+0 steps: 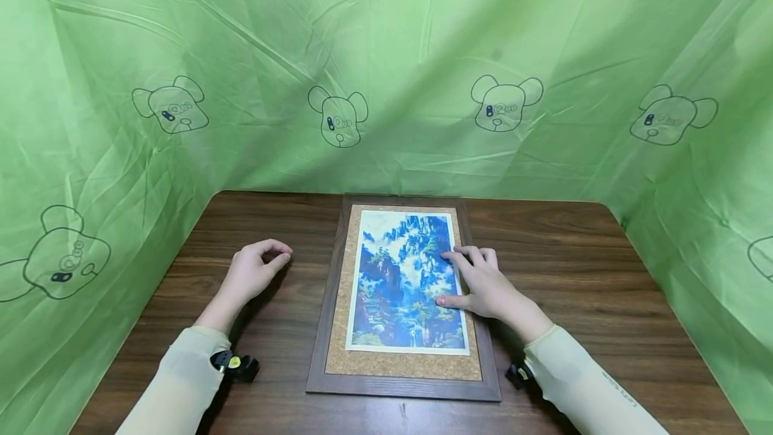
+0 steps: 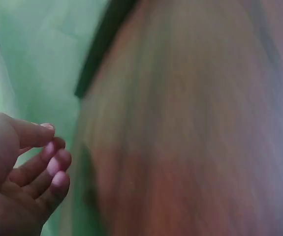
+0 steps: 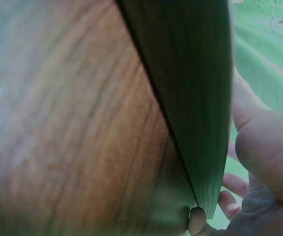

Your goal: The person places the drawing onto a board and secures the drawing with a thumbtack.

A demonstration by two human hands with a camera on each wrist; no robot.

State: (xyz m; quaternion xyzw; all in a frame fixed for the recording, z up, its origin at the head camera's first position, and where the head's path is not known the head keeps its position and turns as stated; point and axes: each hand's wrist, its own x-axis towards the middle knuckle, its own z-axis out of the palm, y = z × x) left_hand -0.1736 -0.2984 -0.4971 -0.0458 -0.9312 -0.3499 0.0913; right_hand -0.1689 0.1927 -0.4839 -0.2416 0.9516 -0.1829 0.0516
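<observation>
A blue landscape print [image 1: 401, 287] with a white border lies on the tan cork panel [image 1: 404, 364] of a dark wooden frame [image 1: 404, 388]. My right hand [image 1: 486, 287] reaches over the frame's right side, its thumb and index fingertip on the right part of the print. In the right wrist view the frame's side [image 3: 190, 98] rises beside that hand [image 3: 274, 167]. Left of the frame, my left hand [image 1: 256, 270] hovers apart from it above the table, fingers loosely bent. The left wrist view shows this hand's thumb close to its fingertips [image 2: 60, 179], with nothing visible between them.
The frame lies on a brown wood-grain table [image 1: 561, 247], its far end near the back edge. Green cloth [image 1: 398, 72] with printed bear heads hangs around the back and both sides. A small black wrist camera [image 1: 241, 366] sits under the left sleeve.
</observation>
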